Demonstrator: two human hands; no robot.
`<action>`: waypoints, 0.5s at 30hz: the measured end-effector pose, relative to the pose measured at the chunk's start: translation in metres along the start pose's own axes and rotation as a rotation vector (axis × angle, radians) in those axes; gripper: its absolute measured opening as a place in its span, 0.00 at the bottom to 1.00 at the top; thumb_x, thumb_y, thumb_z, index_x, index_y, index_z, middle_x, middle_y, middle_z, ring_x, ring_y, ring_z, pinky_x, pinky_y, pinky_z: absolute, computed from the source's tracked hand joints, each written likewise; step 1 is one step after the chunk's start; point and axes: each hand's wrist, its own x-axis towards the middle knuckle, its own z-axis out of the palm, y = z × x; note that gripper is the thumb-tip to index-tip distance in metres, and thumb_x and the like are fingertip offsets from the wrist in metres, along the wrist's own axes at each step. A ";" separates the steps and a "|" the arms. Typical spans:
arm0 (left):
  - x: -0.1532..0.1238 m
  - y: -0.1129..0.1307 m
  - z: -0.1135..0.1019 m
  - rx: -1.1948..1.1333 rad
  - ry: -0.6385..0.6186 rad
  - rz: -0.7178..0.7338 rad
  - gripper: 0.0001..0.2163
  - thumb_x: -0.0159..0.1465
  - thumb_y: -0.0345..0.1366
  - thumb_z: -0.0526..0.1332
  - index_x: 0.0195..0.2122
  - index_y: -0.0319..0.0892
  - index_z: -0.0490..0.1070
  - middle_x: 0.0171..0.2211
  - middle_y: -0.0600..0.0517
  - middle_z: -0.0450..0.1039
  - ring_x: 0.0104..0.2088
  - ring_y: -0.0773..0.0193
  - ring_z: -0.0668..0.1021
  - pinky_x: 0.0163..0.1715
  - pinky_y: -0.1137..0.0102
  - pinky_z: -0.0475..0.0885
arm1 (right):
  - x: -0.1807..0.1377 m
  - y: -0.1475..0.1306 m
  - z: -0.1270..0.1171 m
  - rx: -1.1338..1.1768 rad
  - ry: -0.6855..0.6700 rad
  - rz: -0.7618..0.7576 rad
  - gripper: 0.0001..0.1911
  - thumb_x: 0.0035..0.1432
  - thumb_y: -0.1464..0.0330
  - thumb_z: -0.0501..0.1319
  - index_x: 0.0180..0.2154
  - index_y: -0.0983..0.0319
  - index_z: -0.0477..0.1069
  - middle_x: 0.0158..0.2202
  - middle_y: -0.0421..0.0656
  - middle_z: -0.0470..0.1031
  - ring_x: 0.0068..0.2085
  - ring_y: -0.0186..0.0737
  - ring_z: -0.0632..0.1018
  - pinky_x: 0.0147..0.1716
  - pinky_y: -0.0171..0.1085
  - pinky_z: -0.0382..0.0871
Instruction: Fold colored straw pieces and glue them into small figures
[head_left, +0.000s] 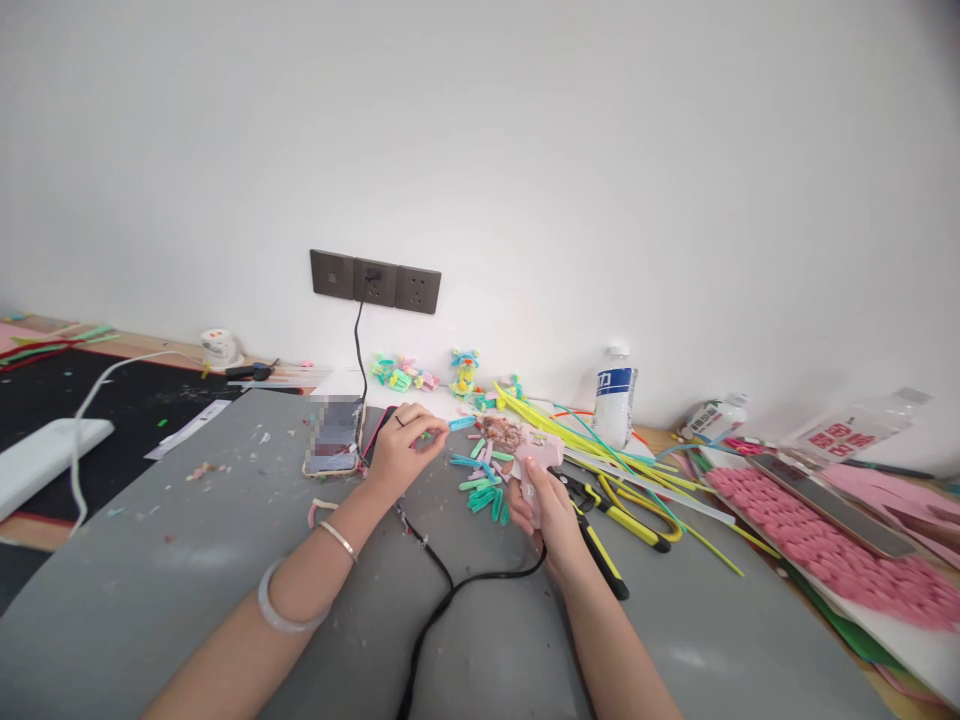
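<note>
Fingers of the left hand [409,455] pinch a blue strip [463,423] by its end over the table [495,640]; likely light and soft. The right hand [546,508] wraps the rigid-looking glue gun [541,449] at its handle, the safest hold.

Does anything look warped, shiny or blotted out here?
In the head view, the far-right bottle looks stretched; in the head view, pale glare marks the gray mat; in the head view, blocky pixels cover part of the left-side phone.
</note>
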 end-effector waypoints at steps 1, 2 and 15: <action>0.000 0.000 0.000 -0.002 0.004 -0.003 0.05 0.63 0.26 0.60 0.32 0.43 0.72 0.29 0.52 0.71 0.34 0.62 0.75 0.36 0.68 0.71 | 0.000 0.000 0.000 -0.003 0.007 0.003 0.23 0.59 0.47 0.59 0.35 0.62 0.69 0.13 0.30 0.55 0.12 0.26 0.54 0.14 0.31 0.44; 0.000 0.000 0.000 -0.007 0.008 -0.006 0.06 0.63 0.26 0.60 0.32 0.43 0.72 0.29 0.52 0.71 0.34 0.62 0.75 0.36 0.68 0.71 | 0.000 0.000 0.000 -0.006 0.014 0.007 0.23 0.58 0.47 0.59 0.35 0.62 0.69 0.13 0.31 0.55 0.12 0.26 0.55 0.14 0.31 0.44; 0.001 0.002 0.001 -0.078 -0.025 -0.075 0.07 0.61 0.23 0.61 0.32 0.42 0.72 0.29 0.53 0.69 0.32 0.64 0.74 0.35 0.69 0.70 | -0.001 -0.011 0.008 0.167 0.079 -0.120 0.21 0.59 0.47 0.55 0.35 0.58 0.64 0.15 0.31 0.54 0.14 0.30 0.51 0.16 0.32 0.42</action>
